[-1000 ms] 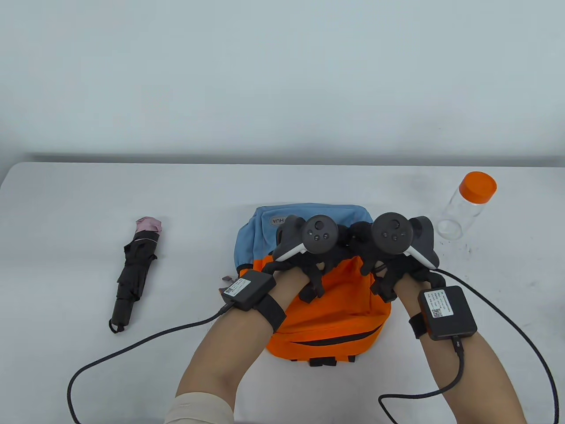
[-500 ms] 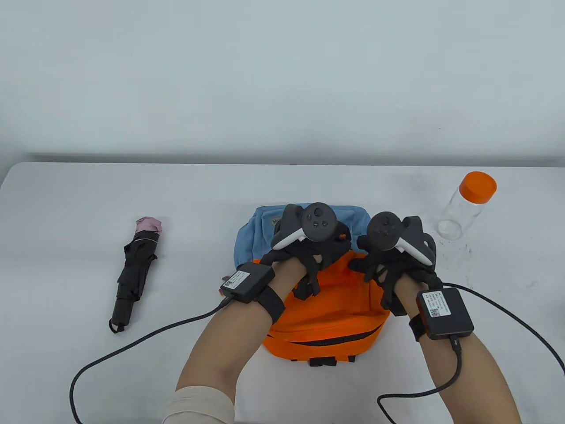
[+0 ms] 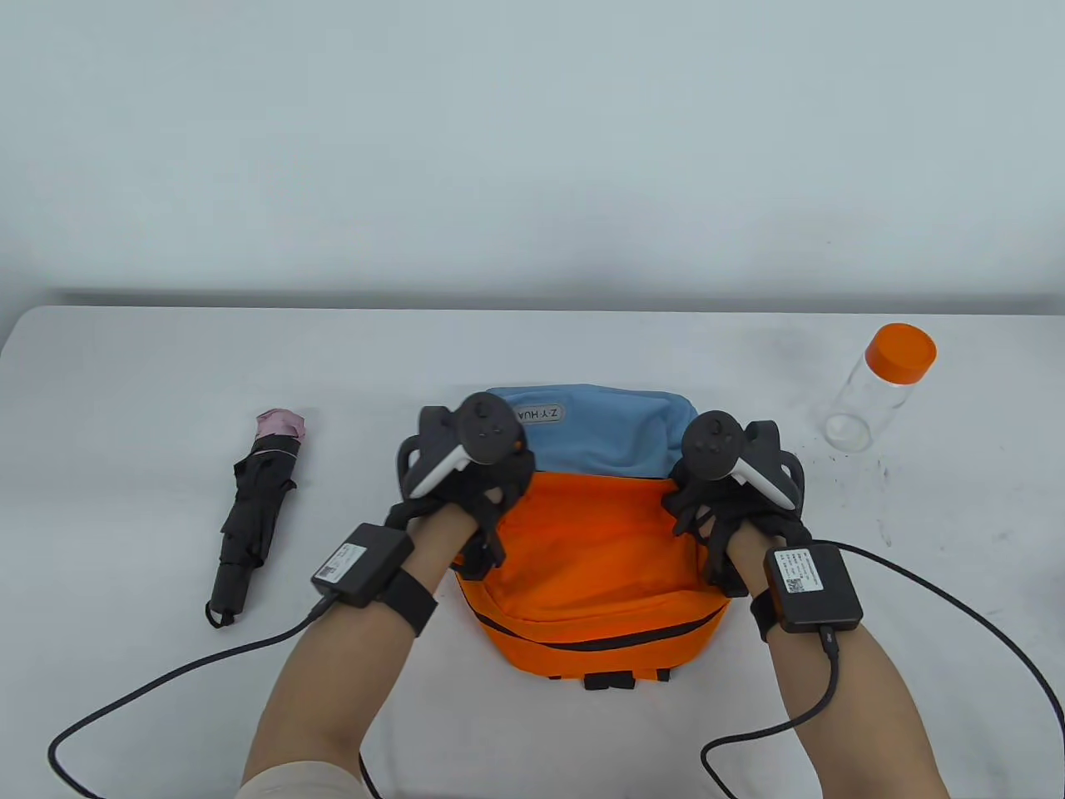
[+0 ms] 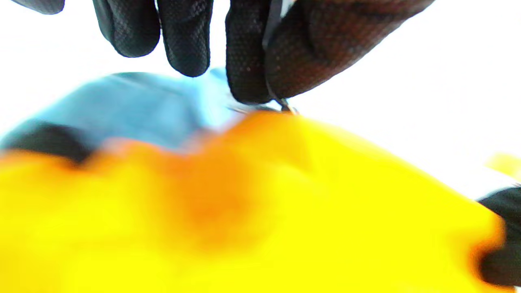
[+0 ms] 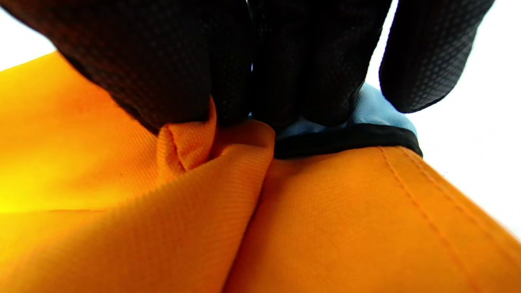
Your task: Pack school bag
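Here, the scene was set out as follows.
Bag: an orange and blue school bag (image 3: 599,549) was laid flat at the lower centre of the table view, its blue part toward the top of the frame.
Left hand: the left hand (image 3: 462,491) was placed at the bag's left edge; in the left wrist view a small metal piece, apparently a zipper pull (image 4: 285,106), was pinched between thumb and forefinger, though that view was blurred.
Right hand: the right hand (image 3: 724,508) was set at the bag's right edge; in the right wrist view a fold of orange fabric was gripped by curled fingers (image 5: 171,69), beside a black trim.
Umbrella: a folded black umbrella (image 3: 254,516) was seen at the left of the tabletop (image 3: 166,374), well apart from the bag.
Bottle: a clear bottle (image 3: 882,387) with an orange cap was seen at the right.
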The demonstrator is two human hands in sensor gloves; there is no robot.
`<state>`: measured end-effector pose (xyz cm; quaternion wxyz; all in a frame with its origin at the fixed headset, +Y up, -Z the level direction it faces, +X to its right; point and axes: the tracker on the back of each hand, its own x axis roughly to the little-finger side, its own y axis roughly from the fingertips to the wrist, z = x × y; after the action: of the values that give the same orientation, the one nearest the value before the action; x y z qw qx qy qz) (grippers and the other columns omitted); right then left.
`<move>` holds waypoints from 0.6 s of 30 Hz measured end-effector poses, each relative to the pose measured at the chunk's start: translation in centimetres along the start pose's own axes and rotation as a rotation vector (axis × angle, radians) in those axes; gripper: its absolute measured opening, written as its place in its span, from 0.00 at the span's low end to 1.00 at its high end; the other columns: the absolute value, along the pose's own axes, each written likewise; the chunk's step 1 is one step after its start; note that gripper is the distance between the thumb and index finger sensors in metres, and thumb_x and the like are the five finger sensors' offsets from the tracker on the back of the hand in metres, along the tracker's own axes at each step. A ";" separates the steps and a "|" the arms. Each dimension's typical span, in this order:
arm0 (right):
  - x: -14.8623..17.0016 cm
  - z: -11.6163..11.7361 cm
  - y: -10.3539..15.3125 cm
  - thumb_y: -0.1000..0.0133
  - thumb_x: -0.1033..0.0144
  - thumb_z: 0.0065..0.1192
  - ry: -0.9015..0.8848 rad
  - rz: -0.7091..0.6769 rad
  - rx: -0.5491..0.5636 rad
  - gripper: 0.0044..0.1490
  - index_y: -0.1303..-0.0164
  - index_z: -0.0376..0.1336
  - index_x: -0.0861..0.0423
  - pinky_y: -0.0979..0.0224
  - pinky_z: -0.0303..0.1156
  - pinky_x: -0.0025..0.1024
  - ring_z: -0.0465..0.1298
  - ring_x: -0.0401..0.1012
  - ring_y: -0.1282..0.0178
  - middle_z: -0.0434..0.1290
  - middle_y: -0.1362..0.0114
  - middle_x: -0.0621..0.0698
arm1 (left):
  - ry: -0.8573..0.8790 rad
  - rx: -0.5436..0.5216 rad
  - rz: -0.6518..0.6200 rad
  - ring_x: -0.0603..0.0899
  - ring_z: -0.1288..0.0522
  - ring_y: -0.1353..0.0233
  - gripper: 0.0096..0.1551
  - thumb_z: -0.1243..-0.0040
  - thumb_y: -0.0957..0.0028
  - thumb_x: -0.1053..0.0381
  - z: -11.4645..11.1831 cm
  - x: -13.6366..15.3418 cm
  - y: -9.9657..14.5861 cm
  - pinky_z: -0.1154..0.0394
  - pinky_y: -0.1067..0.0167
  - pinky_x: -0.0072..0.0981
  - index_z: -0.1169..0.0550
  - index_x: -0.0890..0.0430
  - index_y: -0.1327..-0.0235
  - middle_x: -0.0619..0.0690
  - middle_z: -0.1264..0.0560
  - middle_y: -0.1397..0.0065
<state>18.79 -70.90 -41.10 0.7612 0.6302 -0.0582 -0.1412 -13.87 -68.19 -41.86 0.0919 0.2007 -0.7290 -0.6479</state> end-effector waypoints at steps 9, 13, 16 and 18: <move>-1.9 0.0 1.2 0.60 0.55 0.77 0.101 -0.065 0.072 0.37 0.44 0.73 0.63 0.39 0.74 0.66 0.75 0.62 0.35 0.74 0.32 0.66 | 0.174 0.318 -0.228 0.94 0.44 0.21 0.63 0.50 0.35 0.36 -0.4 4.0 3.2 0.41 0.28 0.86 0.61 0.75 0.13 0.84 0.57 0.15; -1.0 -0.1 3.9 0.58 0.41 0.66 -0.002 -0.280 -0.118 0.65 0.21 0.46 0.65 0.33 0.63 0.75 0.55 0.72 0.24 0.47 0.18 0.77 | 0.015 0.463 -0.431 0.97 0.57 0.21 0.65 0.48 0.37 0.33 -1.1 2.6 7.6 0.51 0.29 0.90 0.63 0.69 0.12 0.81 0.67 0.16; -0.2 1.9 6.1 0.59 0.36 0.62 -0.057 -0.397 -0.465 0.73 0.21 0.30 0.63 0.31 0.50 0.81 0.36 0.74 0.24 0.27 0.21 0.74 | -0.301 0.489 -0.569 0.92 0.62 0.19 0.69 0.53 0.42 0.26 -2.5 1.0 10.0 0.52 0.27 0.89 0.64 0.69 0.11 0.77 0.68 0.14; 0.2 3.7 6.7 0.65 0.33 0.62 -0.020 -0.415 -0.594 0.79 0.22 0.28 0.63 0.31 0.45 0.83 0.30 0.74 0.25 0.21 0.23 0.73 | -0.261 0.573 -0.568 0.94 0.64 0.20 0.71 0.51 0.44 0.25 -4.0 1.0 9.8 0.53 0.26 0.89 0.65 0.68 0.11 0.77 0.71 0.15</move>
<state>18.99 -73.35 -33.84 0.8656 0.3787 0.1070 -0.3097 -14.86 -71.42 -31.80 -0.2429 0.3275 -0.8009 -0.4386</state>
